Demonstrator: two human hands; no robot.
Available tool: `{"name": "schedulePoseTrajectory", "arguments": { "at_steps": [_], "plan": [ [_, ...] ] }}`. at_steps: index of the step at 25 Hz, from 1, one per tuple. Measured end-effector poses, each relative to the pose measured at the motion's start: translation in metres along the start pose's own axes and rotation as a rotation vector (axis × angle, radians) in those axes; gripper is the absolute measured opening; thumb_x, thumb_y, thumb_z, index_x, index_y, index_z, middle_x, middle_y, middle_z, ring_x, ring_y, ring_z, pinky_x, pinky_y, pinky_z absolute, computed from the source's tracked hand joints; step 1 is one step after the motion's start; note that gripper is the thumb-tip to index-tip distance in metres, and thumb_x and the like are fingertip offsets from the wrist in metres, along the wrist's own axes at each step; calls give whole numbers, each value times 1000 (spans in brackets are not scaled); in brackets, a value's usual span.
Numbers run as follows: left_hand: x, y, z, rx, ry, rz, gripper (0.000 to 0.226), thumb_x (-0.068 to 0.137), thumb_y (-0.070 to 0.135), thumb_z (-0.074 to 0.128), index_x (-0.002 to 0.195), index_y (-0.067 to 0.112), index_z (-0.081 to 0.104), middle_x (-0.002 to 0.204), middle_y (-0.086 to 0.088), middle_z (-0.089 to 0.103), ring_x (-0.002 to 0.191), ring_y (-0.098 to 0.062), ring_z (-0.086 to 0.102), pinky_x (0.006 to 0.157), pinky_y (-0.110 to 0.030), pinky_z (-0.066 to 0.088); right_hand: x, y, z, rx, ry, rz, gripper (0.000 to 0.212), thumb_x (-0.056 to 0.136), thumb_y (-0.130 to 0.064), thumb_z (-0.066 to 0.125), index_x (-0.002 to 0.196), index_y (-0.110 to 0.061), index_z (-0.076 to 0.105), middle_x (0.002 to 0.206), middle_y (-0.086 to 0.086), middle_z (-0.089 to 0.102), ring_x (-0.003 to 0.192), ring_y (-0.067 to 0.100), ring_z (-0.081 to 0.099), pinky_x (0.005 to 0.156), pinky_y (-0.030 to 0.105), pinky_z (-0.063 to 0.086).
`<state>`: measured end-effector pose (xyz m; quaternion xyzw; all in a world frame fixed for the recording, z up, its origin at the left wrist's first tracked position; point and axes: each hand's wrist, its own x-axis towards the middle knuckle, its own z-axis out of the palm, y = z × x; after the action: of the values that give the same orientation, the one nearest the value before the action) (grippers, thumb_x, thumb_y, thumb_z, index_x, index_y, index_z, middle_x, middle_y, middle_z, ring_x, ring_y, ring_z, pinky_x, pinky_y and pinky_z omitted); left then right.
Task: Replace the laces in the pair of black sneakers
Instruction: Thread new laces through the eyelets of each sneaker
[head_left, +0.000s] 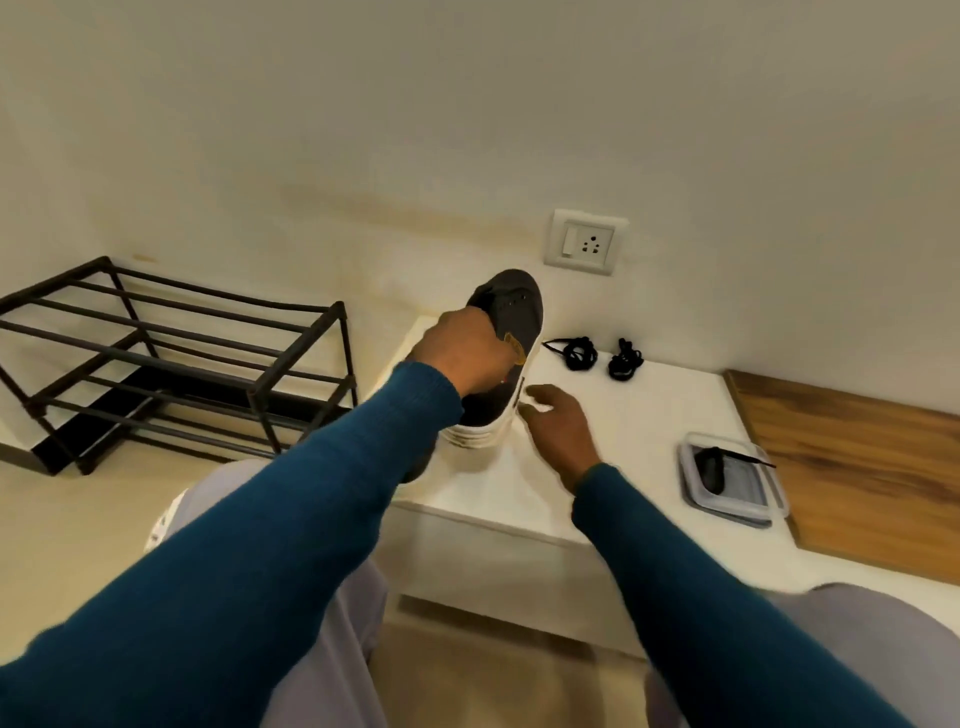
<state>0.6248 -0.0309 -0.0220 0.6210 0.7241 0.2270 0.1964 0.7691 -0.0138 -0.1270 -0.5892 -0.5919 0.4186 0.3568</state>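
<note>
The person sits facing a white bench (649, 415) set against the wall, both arms in blue sleeves reaching over it. The left hand (462, 348) holds a black sneaker (511, 306) above the bench's left side. Its grip is closed round the shoe's upper, fingers curled over the top by the opening. The sneaker is tilted, toe raised toward the wall and the heel of its white sole down near the bench top. No lace shows in the eyelets on its upper.

The right hand (558, 431) hovers just beside the white sole, its grip wide, fingers relaxed and holding nothing.

A dark shape under the left forearm, at the bench's near left corner, may be the second sneaker, but the sleeve hides most of it.

Two coiled black laces (579, 353) and (626, 359) lie side by side near the bench's far edge, right of the sneaker and apart from it. At the right edge a shallow grey tray (737, 512) holds a small black item (711, 467). A wooden surface (857, 467) adjoins the bench there.

A black shoe rack (171, 353) stands on the floor to the left, and a wall socket (584, 241) sits above the far edge.
</note>
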Motion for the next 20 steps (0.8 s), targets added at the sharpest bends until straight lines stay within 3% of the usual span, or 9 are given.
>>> {"name": "schedulePoseTrajectory", "arguments": {
  "at_steps": [3,6,8,11,14,16,18,20],
  "plan": [
    [-1,13,54,85,-89,-23,36,93,36,52,114,7,61,110,-15,62,92,-32,63,74,-38,51,-6,20,-94,-344,216,70,36,96,-14,57,130,-2,59,137,13,57,126,29,52,102,28,38],
    [-2,9,97,158,-120,-120,47,97,39,46,129,5,55,124,-18,54,98,-36,61,76,-39,47,-5,43,-161,-610,330,223,12,92,-8,54,96,0,62,118,20,64,100,35,60,77,31,46],
    [-5,5,112,209,-139,-179,50,99,39,45,136,6,50,131,-19,47,104,-37,59,77,-39,43,-1,60,-176,-706,325,318,14,92,-11,57,94,1,62,111,21,67,93,35,63,71,31,46],
    [-3,2,117,221,-178,-179,47,100,42,43,132,8,52,132,-19,47,102,-34,59,77,-36,40,7,86,-171,-747,302,326,29,92,-21,57,111,-1,64,115,17,67,101,34,65,76,32,50],
    [4,2,111,216,-218,-122,33,98,40,48,100,12,64,104,-11,61,79,-24,56,73,-33,44,14,95,-168,-774,324,278,29,93,-21,56,113,-3,64,115,17,67,104,35,65,82,32,51],
    [10,3,106,215,-234,-106,32,97,42,50,85,14,62,86,-5,60,78,-23,58,74,-33,47,19,96,-173,-768,320,260,26,93,-16,56,111,1,64,114,19,67,103,36,65,77,31,49],
    [15,4,100,208,-223,-98,34,96,44,50,87,14,61,90,-6,63,84,-25,62,81,-35,52,22,98,-179,-712,320,264,23,90,-10,60,108,2,66,112,20,66,103,36,64,80,32,50],
    [17,8,97,236,-187,-105,40,96,46,47,102,9,62,109,-12,63,95,-29,62,89,-40,53,20,97,-185,-574,356,263,20,87,-4,63,105,2,69,111,20,67,102,34,64,85,34,54]
  ]
}}
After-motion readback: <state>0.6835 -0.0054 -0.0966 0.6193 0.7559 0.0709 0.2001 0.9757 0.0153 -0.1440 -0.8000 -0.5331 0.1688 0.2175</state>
